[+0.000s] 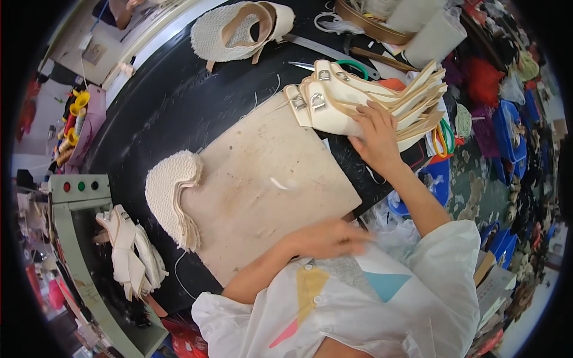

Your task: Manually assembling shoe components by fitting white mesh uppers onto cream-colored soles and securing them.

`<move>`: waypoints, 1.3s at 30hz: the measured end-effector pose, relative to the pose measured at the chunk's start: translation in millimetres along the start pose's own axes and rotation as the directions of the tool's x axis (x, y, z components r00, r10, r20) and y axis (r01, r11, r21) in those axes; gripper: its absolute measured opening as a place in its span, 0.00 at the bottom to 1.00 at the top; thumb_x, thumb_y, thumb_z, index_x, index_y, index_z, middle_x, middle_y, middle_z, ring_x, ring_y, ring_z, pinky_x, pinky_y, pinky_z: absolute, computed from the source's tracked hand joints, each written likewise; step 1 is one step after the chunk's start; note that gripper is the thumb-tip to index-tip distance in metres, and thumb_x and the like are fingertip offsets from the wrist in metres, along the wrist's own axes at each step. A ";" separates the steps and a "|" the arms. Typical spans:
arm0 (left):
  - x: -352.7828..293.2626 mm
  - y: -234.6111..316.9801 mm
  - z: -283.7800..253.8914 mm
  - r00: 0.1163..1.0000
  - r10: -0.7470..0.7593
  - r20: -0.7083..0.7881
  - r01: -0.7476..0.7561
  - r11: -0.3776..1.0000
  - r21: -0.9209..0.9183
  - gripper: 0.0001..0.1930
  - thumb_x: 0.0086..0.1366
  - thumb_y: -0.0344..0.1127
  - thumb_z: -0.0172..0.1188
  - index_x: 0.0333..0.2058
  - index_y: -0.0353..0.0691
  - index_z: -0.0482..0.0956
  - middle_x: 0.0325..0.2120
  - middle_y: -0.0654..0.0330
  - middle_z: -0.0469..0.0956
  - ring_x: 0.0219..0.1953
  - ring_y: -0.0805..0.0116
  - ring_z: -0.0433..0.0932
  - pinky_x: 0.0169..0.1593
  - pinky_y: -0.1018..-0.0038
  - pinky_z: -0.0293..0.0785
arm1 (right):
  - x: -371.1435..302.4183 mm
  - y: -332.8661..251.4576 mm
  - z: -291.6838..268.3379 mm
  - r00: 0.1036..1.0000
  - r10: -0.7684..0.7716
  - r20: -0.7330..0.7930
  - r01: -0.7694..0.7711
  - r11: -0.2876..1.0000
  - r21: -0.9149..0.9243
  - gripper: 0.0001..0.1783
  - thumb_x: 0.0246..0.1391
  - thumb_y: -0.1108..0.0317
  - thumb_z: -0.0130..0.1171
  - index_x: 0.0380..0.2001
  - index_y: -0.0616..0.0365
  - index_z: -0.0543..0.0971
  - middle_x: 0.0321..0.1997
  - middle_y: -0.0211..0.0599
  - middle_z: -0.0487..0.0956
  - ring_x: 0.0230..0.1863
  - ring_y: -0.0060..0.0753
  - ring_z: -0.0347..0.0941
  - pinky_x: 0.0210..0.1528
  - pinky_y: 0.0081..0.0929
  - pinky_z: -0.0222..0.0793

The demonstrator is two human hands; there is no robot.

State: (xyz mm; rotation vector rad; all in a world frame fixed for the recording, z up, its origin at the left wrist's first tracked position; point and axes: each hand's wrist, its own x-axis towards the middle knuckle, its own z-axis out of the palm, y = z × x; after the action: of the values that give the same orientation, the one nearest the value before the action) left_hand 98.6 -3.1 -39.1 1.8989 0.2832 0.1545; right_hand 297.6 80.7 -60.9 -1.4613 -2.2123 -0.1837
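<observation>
At the far left a grey machine panel carries one red and two green buttons, and just below it a bundle of cream straps lies heaped on the machine's ledge. Further right, on the black worktable, a stack of cream woven shoe pieces rests against the left edge of a bare wooden board, its lower layers fanned out along the board's side. Above, near the table's far rim, another pile of woven uppers with tan straps sits by itself, well apart from the board. At the board's near edge the left hand lies low over the corner, close to the person's white patterned shirt; it is blurred, fingers loosely stretched toward the right, and whether it grips anything cannot be told. Beyond the board's upper right corner a fanned stack of cream buckled straps spreads across the table, metal buckles at its left ends. The right hand presses down on the near side of this stack, fingers spread flat on the top pieces, not closed around any one of them. Green-handled scissors peek from behind the stack, and a second pair with coloured loops lies just right of it, beside blue bins of clutter.
</observation>
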 end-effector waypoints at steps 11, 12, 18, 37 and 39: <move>-40.6 41.9 -69.4 0.183 -0.194 -0.964 -0.763 0.590 -0.264 0.11 0.61 0.28 0.56 0.43 0.35 0.73 0.44 0.57 0.74 0.44 0.71 0.73 0.45 0.74 0.72 | 50.6 -122.6 -74.8 0.930 0.067 -0.361 0.141 0.843 0.519 0.13 0.40 0.69 0.68 0.31 0.57 0.77 0.35 0.33 0.76 0.36 0.38 0.73 0.40 0.34 0.68; -50.9 48.5 -75.0 0.157 -0.060 -0.986 -0.628 0.764 -0.146 0.10 0.60 0.26 0.56 0.41 0.34 0.75 0.40 0.57 0.76 0.41 0.71 0.74 0.43 0.75 0.71 | 61.2 -123.9 -85.0 0.884 -0.052 -0.464 0.257 0.884 0.391 0.17 0.41 0.67 0.68 0.35 0.57 0.74 0.38 0.36 0.75 0.36 0.40 0.73 0.42 0.35 0.67; -95.0 83.0 -106.7 0.383 0.544 -0.746 0.090 0.782 0.617 0.09 0.46 0.18 0.61 0.29 0.34 0.79 0.26 0.56 0.77 0.27 0.63 0.75 0.31 0.75 0.69 | 95.6 -154.2 -147.1 0.744 -0.571 -0.348 0.585 0.808 -0.075 0.20 0.41 0.62 0.66 0.37 0.59 0.72 0.39 0.38 0.74 0.34 0.37 0.71 0.40 0.34 0.61; -133.4 -9.9 -6.1 0.544 0.728 -0.417 0.228 0.350 0.909 0.05 0.43 0.28 0.59 0.21 0.46 0.77 0.28 0.68 0.74 0.37 0.72 0.77 0.51 0.65 0.57 | 15.7 -152.8 -25.0 0.350 -0.223 0.910 -0.878 0.260 0.402 0.17 0.61 0.61 0.45 0.24 0.61 0.72 0.19 0.21 0.67 0.23 0.10 0.58 0.24 0.17 0.57; -130.3 -4.5 -9.0 0.570 0.656 -0.494 0.260 0.427 0.866 0.05 0.43 0.29 0.60 0.22 0.46 0.77 0.26 0.68 0.74 0.36 0.73 0.76 0.52 0.65 0.56 | 15.7 -151.2 -22.7 0.380 -0.213 0.900 -0.866 0.258 0.427 0.17 0.62 0.61 0.45 0.25 0.61 0.72 0.20 0.21 0.67 0.23 0.10 0.58 0.24 0.17 0.58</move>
State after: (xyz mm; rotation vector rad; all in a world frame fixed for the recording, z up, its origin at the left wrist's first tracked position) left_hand -29.5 -28.7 -36.3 2.8469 0.8627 1.3876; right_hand 164.4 21.9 -11.5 -1.3460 -1.5650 2.1973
